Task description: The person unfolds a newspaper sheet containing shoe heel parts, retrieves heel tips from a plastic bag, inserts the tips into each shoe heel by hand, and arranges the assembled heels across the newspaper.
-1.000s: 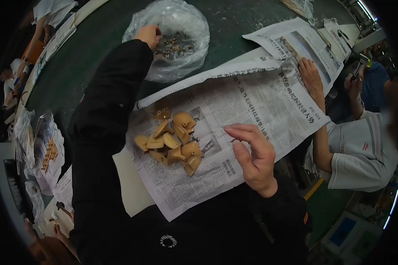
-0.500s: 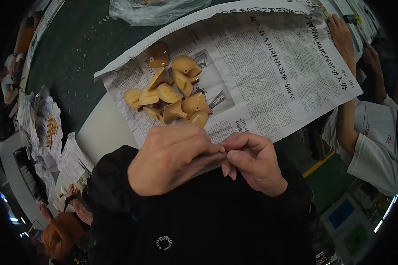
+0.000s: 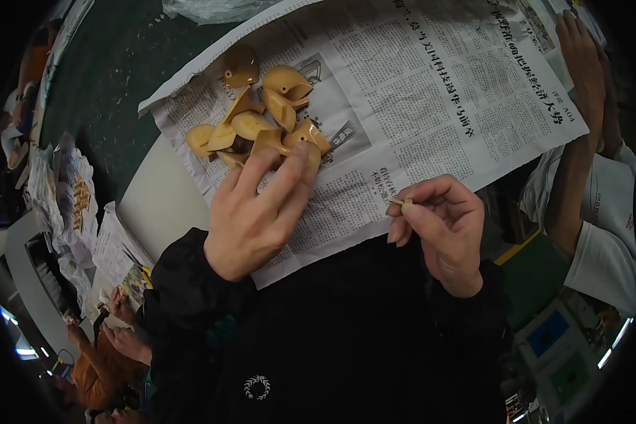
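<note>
Several glossy tan curved pieces [image 3: 251,126] lie in a pile on the left part of a newspaper sheet [image 3: 403,99]. My left hand [image 3: 265,212] reaches over the near edge of the pile, palm down, with its fingers apart and the fingertips at the nearest pieces. Whether it touches one is hard to tell. To the right, above the newspaper's near edge, my right hand [image 3: 445,230] pinches a small tan part [image 3: 405,203] with a thin pin-like end between thumb and fingers.
A clear plastic bag [image 3: 222,8] lies at the top edge. Another person's arms [image 3: 579,106] rest by the newspaper's right side. More people's hands [image 3: 124,339], crumpled wrapping [image 3: 67,212] and small yellow parts [image 3: 81,201] are at the left.
My left hand went from the plastic bag to my right hand, then moved away to the pile. My right hand was open at first and now holds the small part.
</note>
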### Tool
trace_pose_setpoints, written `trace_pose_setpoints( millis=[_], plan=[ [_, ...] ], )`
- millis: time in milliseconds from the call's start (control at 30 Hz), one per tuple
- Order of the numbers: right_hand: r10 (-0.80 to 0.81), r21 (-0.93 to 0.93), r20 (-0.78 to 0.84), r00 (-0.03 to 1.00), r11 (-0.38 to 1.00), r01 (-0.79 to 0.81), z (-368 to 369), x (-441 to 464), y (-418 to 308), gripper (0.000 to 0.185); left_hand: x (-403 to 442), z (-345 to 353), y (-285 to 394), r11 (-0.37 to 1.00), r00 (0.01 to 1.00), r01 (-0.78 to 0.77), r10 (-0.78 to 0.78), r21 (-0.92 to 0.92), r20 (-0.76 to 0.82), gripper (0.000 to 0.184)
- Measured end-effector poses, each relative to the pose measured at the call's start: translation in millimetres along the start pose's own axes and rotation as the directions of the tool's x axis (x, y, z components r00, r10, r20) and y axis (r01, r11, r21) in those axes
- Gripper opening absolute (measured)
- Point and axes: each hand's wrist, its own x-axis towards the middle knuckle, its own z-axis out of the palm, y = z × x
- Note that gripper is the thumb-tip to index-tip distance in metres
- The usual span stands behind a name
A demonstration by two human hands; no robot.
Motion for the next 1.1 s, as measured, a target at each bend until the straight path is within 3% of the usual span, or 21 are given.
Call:
trace_pose_setpoints(
  millis=[133, 200, 233, 267, 300, 333, 367, 433, 467, 533, 567, 633, 667, 733, 800, 867, 900, 933, 1000, 1100],
  plan=[
    [-0.045, -0.058, -0.044, 0.998, 0.997, 0.042, 2.0, -1.9, -2.1, 0.010, -2.8, 1.2, 7.2, 0.997, 0.996, 0.039, -0.044, -0.067, -0.073, 0.022],
    [-0.094, -0.209, -0.007, 0.996, 0.974, 0.090, 3.9, -5.1, -2.4, 0.011, -12.9, -1.4, 19.2, 0.886, 0.909, 0.258, -0.357, -0.385, -0.214, 0.017],
    [-0.084, -0.210, -0.010, 0.996, 0.975, 0.080, 5.4, -6.6, -1.0, 0.011, -11.0, -13.3, 28.7, 0.728, 0.826, 0.457, -0.560, -0.512, -0.059, 0.010],
    [-0.107, -0.233, -0.011, 0.994, 0.967, 0.101, 8.0, -6.7, 0.9, 0.013, -10.5, -10.2, 36.2, 0.720, 0.822, 0.467, -0.568, -0.513, -0.050, 0.010],
    [-0.129, -0.256, -0.007, 0.992, 0.959, 0.123, 10.2, -5.8, 3.1, 0.014, -10.7, -5.0, 43.4, 0.268, 0.612, 0.581, -0.767, -0.768, 0.195, 0.010],
    [-0.113, -0.257, 0.001, 0.994, 0.960, 0.110, 12.0, -4.5, 6.2, 0.014, -12.9, -1.5, 46.9, -0.259, 0.384, 0.525, -0.778, -0.811, 0.497, 0.011],
    [-0.120, -0.289, 0.003, 0.993, 0.950, 0.116, 13.3, -1.7, 10.0, 0.016, -15.1, 0.0, 45.7, -0.268, 0.369, 0.526, -0.783, -0.807, 0.500, 0.011],
    [-0.116, -0.321, 0.011, 0.993, 0.940, 0.113, 17.0, 0.9, 16.9, 0.017, -20.6, -1.3, 42.3, -0.057, 0.347, 0.833, -0.721, -0.551, 0.599, 0.012],
    [-0.129, -0.336, 0.001, 0.992, 0.934, 0.122, 18.5, 2.1, 19.6, 0.016, -26.0, -3.9, 41.0, -0.065, 0.340, 0.833, -0.723, -0.549, 0.602, 0.012],
    [-0.141, -0.361, -0.007, 0.990, 0.924, 0.129, 22.3, 2.9, 21.4, 0.015, -34.1, -10.3, 39.2, 0.231, 0.470, 0.835, -0.772, -0.500, 0.428, 0.012],
    [-0.135, -0.378, -0.015, 0.991, 0.918, 0.120, 24.3, 2.7, 21.1, 0.014, -29.1, -12.6, 38.7, 0.226, 0.470, 0.832, -0.772, -0.506, 0.428, 0.012],
    [-0.125, -0.404, -0.016, 0.992, 0.908, 0.107, 27.8, 0.5, 21.0, 0.014, -13.1, -20.0, 36.4, 0.531, 0.761, 0.589, -0.618, -0.609, 0.197, 0.016],
    [-0.142, -0.460, 0.021, 0.990, 0.877, 0.136, 29.2, -0.1, 20.8, 0.015, -15.1, -12.1, 34.8, 0.524, 0.756, 0.589, -0.625, -0.615, 0.192, 0.016],
    [-0.158, -0.524, 0.065, 0.985, 0.835, 0.169, 30.6, 1.4, 22.7, 0.016, -18.9, 7.4, 32.8, 0.654, 0.859, 0.456, -0.500, -0.603, 0.108, 0.022],
    [-0.321, -0.673, 0.162, 0.933, 0.656, 0.342, 29.4, -0.4, 27.9, 0.018, -11.1, 12.1, 39.0, 0.620, 0.846, 0.467, -0.520, -0.631, 0.117, 0.023],
    [-0.346, -0.737, 0.187, 0.919, 0.569, 0.365, 29.9, 1.2, 28.2, 0.019, -3.9, 22.9, 43.9, 0.576, 0.830, 0.478, -0.544, -0.663, 0.126, 0.024],
    [-0.372, -0.776, 0.221, 0.901, 0.493, 0.394, 30.6, 3.1, 29.4, 0.020, -2.4, 33.0, 44.0, 0.580, 0.835, 0.424, -0.547, -0.696, 0.053, 0.025],
    [-0.364, -0.784, 0.223, 0.905, 0.484, 0.388, 30.8, 4.6, 32.4, 0.020, -1.4, 39.9, 43.9, 0.584, 0.834, 0.371, -0.552, -0.722, -0.019, 0.026],
    [-0.454, -0.792, 0.268, 0.850, 0.398, 0.463, 33.3, 10.1, 36.8, 0.022, 1.8, 46.3, 42.5, 0.563, 0.820, 0.367, -0.571, -0.741, -0.028, 0.026],
    [-0.430, -0.824, 0.282, 0.857, 0.349, 0.446, 32.8, 11.4, 37.5, 0.024, -0.4, 52.8, 40.6, 0.540, 0.814, 0.345, -0.580, -0.767, -0.041, 0.025]
  ],
)
